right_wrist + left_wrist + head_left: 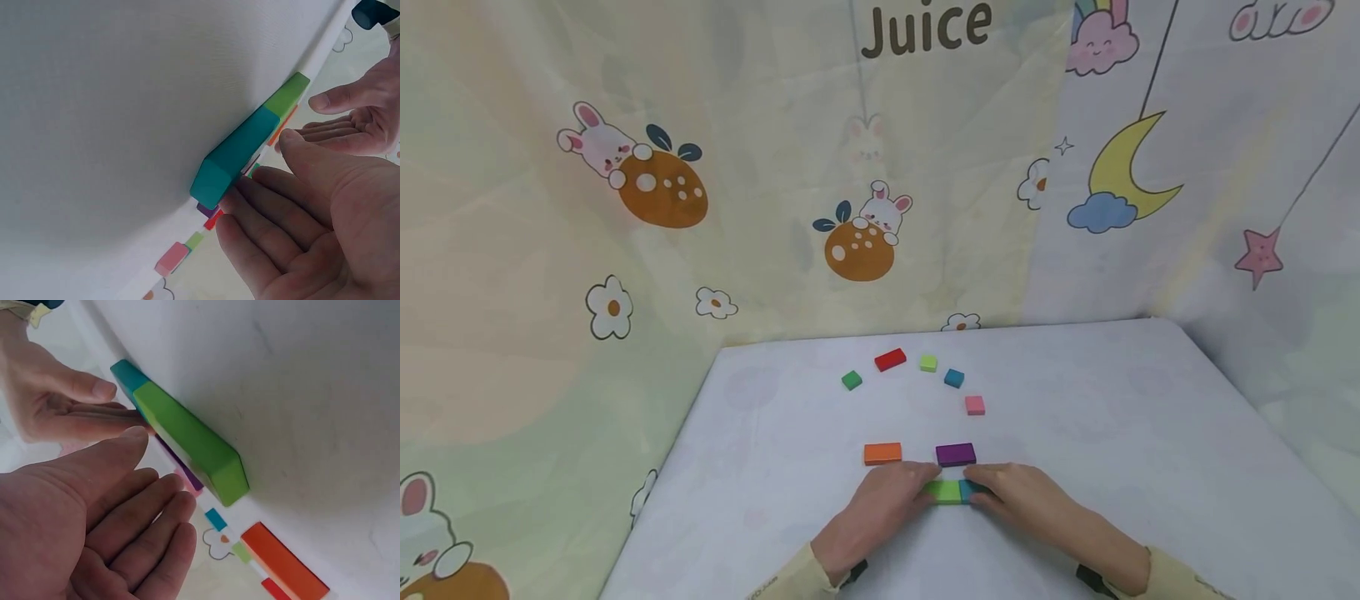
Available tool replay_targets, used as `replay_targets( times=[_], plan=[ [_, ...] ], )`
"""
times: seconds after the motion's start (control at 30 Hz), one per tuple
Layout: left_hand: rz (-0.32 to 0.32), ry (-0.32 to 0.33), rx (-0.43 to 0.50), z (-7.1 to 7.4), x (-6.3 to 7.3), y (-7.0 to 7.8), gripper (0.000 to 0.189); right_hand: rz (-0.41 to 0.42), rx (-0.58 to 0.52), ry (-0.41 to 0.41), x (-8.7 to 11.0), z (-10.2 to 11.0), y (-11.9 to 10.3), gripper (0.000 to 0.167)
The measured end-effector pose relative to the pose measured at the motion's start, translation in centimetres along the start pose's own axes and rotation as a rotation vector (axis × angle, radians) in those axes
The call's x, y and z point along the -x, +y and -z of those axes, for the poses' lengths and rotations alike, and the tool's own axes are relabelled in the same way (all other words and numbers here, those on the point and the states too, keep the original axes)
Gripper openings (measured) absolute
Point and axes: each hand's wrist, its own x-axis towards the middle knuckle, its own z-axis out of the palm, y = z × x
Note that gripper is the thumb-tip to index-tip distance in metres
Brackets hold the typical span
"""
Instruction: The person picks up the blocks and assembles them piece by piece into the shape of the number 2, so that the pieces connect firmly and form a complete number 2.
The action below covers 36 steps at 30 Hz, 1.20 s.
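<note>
On the white table, a light green block [944, 492] and a teal block [234, 156] lie end to end in one row. My left hand [891, 500] is at the green end, thumb and fingers spread apart. At the teal end is my right hand [1033, 500], its fingers loosely bent beside the block and partly covering it in the head view. In the wrist views neither hand's thumb is closed round a block. Just beyond the row lie an orange block [882, 453] and a purple block [956, 454].
Farther back, small blocks form an arc: green [852, 380], red [891, 359], light green [928, 362], blue [954, 378] and pink [974, 405]. A printed cloth backdrop [760, 208] stands behind the table [1112, 400].
</note>
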Motion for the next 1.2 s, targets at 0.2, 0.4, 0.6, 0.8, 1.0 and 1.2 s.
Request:
replay_targets(
  times=[0.2,0.4,0.6,0.8,1.0,1.2],
  plan=[
    [-0.022,0.016,-0.008,0.4,0.4,-0.8,0.043,0.010,0.011,-0.007,-0.5,0.0,-0.5,0.037],
    [-0.032,0.021,-0.044,0.7,0.7,-2.0,0.046,0.056,0.027,-0.006,-0.9,0.0,-1.2,0.036],
    [-0.066,0.028,-0.090,1.2,0.9,-3.9,0.050,0.071,0.047,-0.012,-1.4,-0.3,-1.8,0.037],
    [-0.087,-0.042,-0.079,2.5,0.7,-5.9,0.052,0.070,0.060,-0.040,-2.0,-0.5,-2.3,0.037],
    [-0.151,-0.091,-0.139,4.4,0.5,-7.9,0.053,0.057,0.059,-0.072,-2.3,-1.0,-2.5,0.036],
    [-0.245,-0.161,-0.244,5.6,-0.2,-8.9,0.057,0.072,0.058,-0.060,-2.5,-1.1,-2.4,0.034]
  ],
)
